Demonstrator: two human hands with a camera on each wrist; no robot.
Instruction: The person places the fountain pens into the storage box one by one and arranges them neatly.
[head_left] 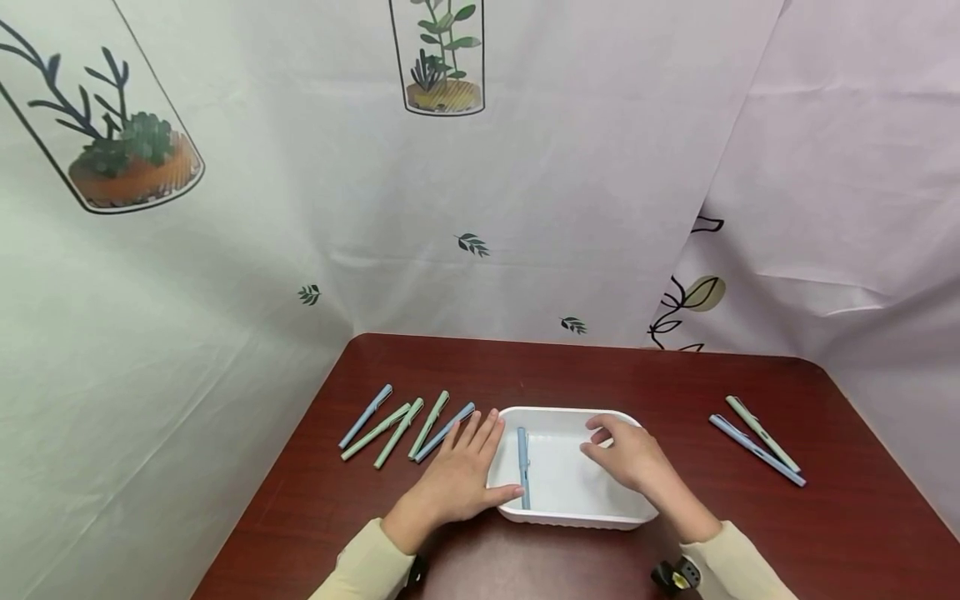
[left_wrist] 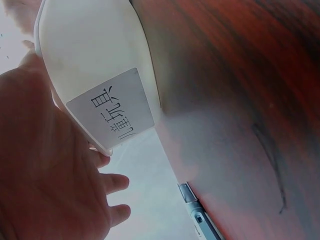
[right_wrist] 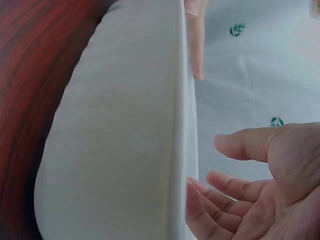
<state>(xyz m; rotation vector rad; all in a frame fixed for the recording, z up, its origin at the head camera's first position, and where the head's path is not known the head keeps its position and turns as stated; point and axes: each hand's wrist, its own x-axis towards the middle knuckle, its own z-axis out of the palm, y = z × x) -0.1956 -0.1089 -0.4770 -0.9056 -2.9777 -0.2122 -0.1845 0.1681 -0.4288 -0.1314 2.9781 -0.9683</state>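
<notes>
A white rectangular tray [head_left: 572, 520] stands on the table with one blue pen [head_left: 522, 457] lying lengthwise inside, near its left wall. My left hand [head_left: 463, 477] rests at the tray's left rim, fingers spread and straight, the thumb reaching over the rim across the pen's near end. In the left wrist view that palm [left_wrist: 55, 165] lies along the tray's labelled end wall. My right hand [head_left: 630, 457] hovers over the right part of the tray, fingers loosely bent, thumb and fingertips apart. Nothing sits between them in the right wrist view, where the hand [right_wrist: 260, 190] shows beside the tray wall [right_wrist: 115, 130].
Left of the tray lie several pens, blue ones [head_left: 366, 416] and green ones [head_left: 399, 432], fanned out slantwise. At the right, a green pen [head_left: 762, 434] and a blue pen [head_left: 756, 450] lie close together. A patterned cloth [head_left: 525, 183] hangs behind the dark red table [head_left: 300, 517].
</notes>
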